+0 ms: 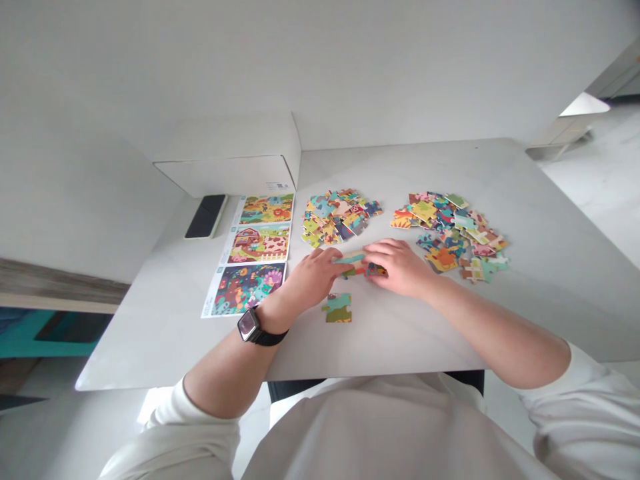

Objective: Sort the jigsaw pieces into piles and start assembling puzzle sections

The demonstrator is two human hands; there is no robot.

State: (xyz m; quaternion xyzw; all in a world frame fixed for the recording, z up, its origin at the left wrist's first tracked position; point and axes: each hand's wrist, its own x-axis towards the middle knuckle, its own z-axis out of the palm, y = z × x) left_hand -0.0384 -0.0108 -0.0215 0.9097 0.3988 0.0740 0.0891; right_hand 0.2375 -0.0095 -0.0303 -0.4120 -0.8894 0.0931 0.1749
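Both hands meet over a few puzzle pieces [354,262] at the middle of the table. My left hand [314,275], with a black watch on its wrist, has its fingers closed at the left edge of these pieces. From the other side, my right hand [397,267] presses its fingers onto their right end. The fingers partly cover the pieces, so how they join cannot be made out. Just below lies a separate green and blue puzzle piece [339,309]. Two heaps of loose pieces sit beyond the hands, a left heap [336,215] and a right heap [457,230].
A sheet with three printed pictures [257,257] lies left of my left hand. Farther left is a dark-screened phone [206,217]. A white box [225,172] stands behind them against the wall. The white table's [165,353] near edge runs close to my body.
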